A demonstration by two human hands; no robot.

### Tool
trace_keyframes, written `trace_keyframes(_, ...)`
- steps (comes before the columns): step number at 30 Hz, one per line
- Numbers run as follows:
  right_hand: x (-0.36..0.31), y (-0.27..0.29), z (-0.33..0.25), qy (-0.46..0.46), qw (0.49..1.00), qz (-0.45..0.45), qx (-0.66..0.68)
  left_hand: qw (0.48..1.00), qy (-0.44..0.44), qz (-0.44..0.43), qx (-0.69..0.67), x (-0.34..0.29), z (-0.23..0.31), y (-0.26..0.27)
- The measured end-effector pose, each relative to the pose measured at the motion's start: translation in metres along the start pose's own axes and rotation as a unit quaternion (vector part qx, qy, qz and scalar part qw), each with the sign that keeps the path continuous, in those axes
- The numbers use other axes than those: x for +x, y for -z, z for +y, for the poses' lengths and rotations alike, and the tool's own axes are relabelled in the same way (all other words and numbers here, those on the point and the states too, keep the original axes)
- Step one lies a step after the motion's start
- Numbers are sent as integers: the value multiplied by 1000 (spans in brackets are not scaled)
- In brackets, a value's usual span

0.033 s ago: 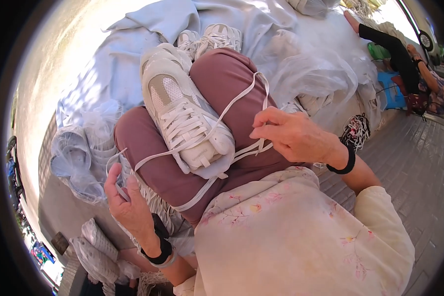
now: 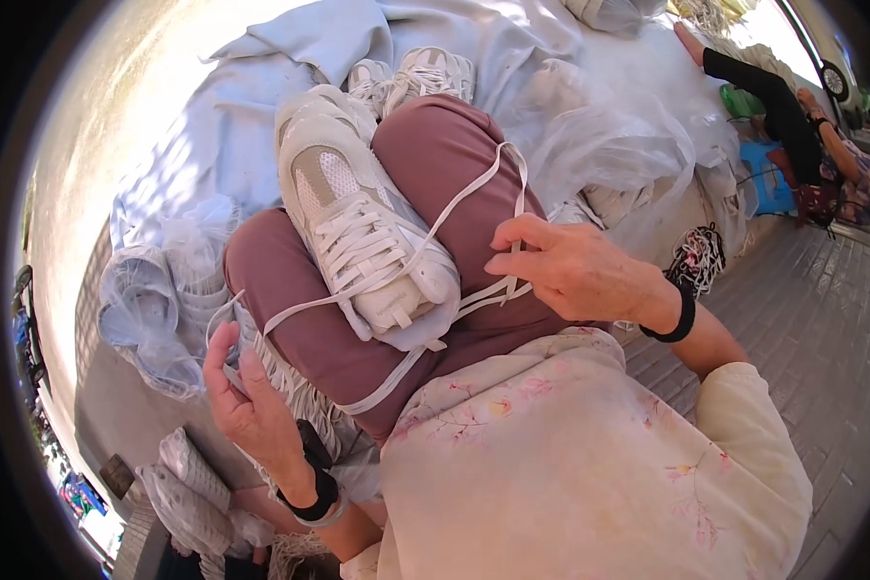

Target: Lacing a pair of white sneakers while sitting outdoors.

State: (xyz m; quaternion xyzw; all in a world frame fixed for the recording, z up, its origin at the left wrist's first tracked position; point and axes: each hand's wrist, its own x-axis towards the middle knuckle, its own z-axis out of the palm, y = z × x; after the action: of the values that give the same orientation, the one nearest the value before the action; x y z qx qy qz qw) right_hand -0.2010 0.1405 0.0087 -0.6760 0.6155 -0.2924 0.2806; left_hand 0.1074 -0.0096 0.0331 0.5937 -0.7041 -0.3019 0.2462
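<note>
A white and beige sneaker (image 2: 343, 208) rests on my lap between my thighs, its heel toward me. Long white laces (image 2: 466, 196) trail from it to both sides. My right hand (image 2: 580, 271), right of the heel, pinches one lace between thumb and index finger. Low on the left, my left hand (image 2: 256, 416) has its fingers curled round the other lace end, a bit of which shows between thumb and fingers. Another loop of white lace (image 2: 391, 382) lies over my left thigh near my waist. Beyond the sneaker's toe sit more white sneakers (image 2: 430, 75).
Plastic-wrapped shoes (image 2: 140, 300) stand at the left, with more shoes (image 2: 188, 493) below. A pale blue cloth (image 2: 290, 58) and clear plastic bags (image 2: 619, 145) spread ahead. A lace bundle (image 2: 696, 259) lies on the right. Another person (image 2: 778, 101) sits far right beside a blue stool (image 2: 766, 177).
My right hand has shifted very slightly left, and its pinching fingers show a little more lace. The left hand and sneaker stay nearly still.
</note>
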Motion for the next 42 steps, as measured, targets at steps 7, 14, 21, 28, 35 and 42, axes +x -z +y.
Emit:
trace_keyframes(7,-5,-3,13,67,991,-45,-104,970,-82,-19,-228,-26,4,-26)
trace_keyframes(14,6,2,-4,-58,997,27,51,981,-64,-132,-128,-35,3,-22)
trace_keyframes(21,28,-17,-12,-28,997,69,35,975,-13,-70,-213,-36,11,-28)
trace_keyframes(28,22,-15,-2,-52,994,32,-86,962,96,-156,-200,-35,6,-5)
trace_keyframes(35,30,-13,-16,-144,987,17,62,917,164,-236,-276,-36,-4,-6)
trace_keyframes(42,36,-10,-27,-78,996,44,13,960,79,-228,-142,-38,-6,-10)
